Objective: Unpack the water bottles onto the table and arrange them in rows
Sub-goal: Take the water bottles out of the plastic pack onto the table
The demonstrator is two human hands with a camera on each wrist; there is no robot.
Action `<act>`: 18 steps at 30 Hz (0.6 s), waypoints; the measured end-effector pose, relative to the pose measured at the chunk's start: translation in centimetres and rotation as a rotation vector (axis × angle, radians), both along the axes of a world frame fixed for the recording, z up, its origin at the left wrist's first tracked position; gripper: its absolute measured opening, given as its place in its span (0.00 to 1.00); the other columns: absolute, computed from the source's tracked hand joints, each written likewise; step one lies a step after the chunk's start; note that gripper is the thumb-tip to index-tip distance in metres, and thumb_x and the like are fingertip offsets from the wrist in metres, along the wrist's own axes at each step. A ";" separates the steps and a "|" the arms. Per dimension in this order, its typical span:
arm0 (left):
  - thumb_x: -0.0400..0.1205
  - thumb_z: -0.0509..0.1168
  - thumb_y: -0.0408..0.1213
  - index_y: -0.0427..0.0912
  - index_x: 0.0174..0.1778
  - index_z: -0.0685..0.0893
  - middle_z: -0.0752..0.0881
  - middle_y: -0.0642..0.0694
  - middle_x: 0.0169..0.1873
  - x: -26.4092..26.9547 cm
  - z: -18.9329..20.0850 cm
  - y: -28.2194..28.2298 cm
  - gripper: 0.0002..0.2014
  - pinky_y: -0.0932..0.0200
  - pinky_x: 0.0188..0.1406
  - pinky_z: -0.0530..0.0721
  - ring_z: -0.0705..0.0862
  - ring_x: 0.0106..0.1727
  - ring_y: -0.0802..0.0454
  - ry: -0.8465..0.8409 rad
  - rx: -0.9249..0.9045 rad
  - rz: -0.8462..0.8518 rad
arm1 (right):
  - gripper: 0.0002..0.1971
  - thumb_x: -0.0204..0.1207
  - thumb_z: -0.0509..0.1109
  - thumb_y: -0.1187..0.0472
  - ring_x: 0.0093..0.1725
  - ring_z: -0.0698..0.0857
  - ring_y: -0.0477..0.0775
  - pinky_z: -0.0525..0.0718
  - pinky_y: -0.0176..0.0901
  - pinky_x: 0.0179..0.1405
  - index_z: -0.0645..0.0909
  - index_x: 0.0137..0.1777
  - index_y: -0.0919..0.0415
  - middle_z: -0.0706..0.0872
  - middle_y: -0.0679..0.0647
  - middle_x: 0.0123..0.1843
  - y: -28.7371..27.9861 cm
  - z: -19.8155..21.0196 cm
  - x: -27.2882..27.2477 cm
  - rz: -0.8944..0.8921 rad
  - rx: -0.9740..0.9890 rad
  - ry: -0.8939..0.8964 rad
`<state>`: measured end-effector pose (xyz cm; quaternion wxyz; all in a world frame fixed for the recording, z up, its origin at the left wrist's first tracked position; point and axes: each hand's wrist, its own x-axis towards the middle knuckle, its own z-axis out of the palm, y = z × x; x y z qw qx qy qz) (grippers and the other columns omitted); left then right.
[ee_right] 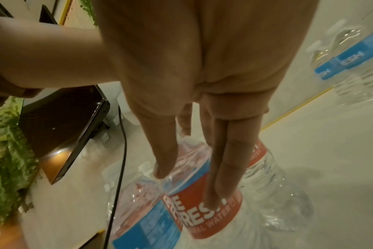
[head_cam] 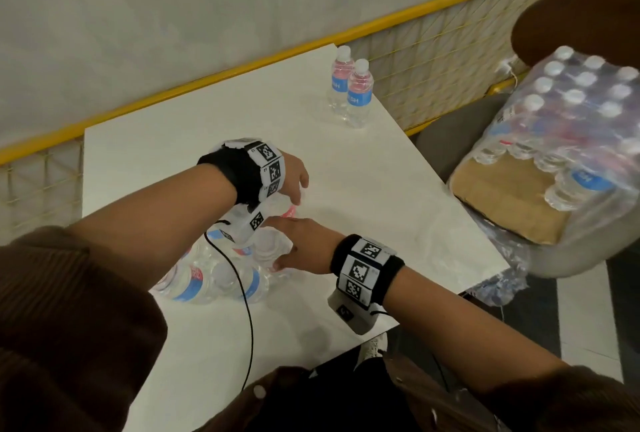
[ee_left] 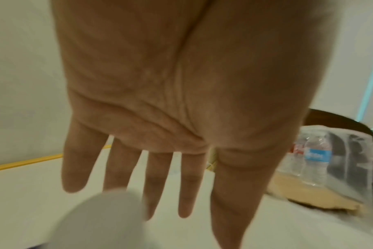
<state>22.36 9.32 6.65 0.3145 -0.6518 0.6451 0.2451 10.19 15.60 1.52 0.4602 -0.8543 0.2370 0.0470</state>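
Fingers: right hand (ee_right: 202, 70) grips bottle (ee_right: 204, 207); left hand (ee_left: 175, 94) spread, hovering; table (head_cam: 346, 168) bare toward far edge.

The bottle (ee_right: 204, 207) label reads "RE FRESH" and, below, "WATER".

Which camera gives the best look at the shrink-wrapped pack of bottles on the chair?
The head view: the wrapped pack shows whole, caps and cardboard base included. The left wrist view catches only one side of it behind the hand; the right wrist view misses it.
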 end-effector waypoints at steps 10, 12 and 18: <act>0.82 0.62 0.48 0.46 0.73 0.73 0.73 0.45 0.73 -12.9 -1.1 -4.4 0.23 0.54 0.70 0.72 0.73 0.72 0.46 0.307 -0.114 -0.127 | 0.25 0.74 0.73 0.55 0.61 0.81 0.52 0.77 0.41 0.61 0.74 0.70 0.56 0.82 0.53 0.65 -6.9 -2.3 -14.4 -0.382 0.052 0.333; 0.82 0.63 0.47 0.49 0.74 0.72 0.70 0.43 0.75 -15.8 -2.8 -5.6 0.24 0.53 0.71 0.73 0.73 0.73 0.45 0.345 -0.121 -0.136 | 0.24 0.73 0.74 0.55 0.63 0.81 0.55 0.77 0.43 0.64 0.76 0.69 0.58 0.83 0.54 0.64 -8.7 -3.1 -18.1 -0.534 0.035 0.354; 0.79 0.66 0.47 0.57 0.81 0.57 0.44 0.39 0.83 -22.9 -5.0 -9.6 0.36 0.47 0.77 0.67 0.60 0.80 0.34 0.419 -0.256 -0.138 | 0.40 0.65 0.79 0.55 0.69 0.77 0.63 0.77 0.60 0.69 0.65 0.77 0.57 0.75 0.59 0.70 -13.9 -4.8 -27.9 -1.317 0.211 0.032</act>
